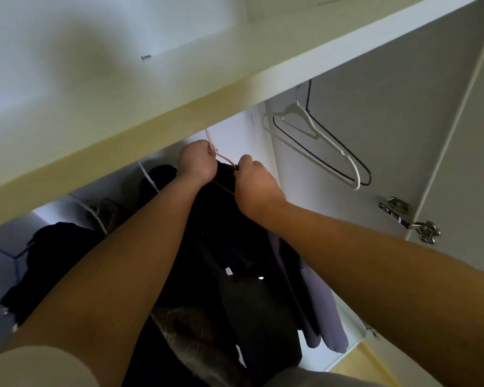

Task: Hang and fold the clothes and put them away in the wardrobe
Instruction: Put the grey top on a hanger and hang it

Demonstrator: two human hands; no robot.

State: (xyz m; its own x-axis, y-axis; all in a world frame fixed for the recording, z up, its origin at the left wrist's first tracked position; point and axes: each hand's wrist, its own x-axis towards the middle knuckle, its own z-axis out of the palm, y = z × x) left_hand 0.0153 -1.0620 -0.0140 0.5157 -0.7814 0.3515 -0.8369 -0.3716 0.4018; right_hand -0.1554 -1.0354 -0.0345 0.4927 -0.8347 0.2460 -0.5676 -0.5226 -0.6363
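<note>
Bare forearms up close, reaching under the cream wardrobe shelf (179, 107). The left hand (197, 160) has its grip closed round the neck of the thin pale plastic hanger (224, 158), and the right hand (256, 182) pinches the hanger's arm where the black garment (221, 219) drapes off it. The rail's hidden behind the shelf edge, so the hook could miss it blind, or the garment could slide off that sloped arm if the pinch loosens early.

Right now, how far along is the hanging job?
Done: dark clothes and a lilac garment already hang inside. In hand: left grip holds a pale hanger, right grip pinches the dark garment on it. Left: two empty hangers wait at the right; the hook is hidden.
</note>
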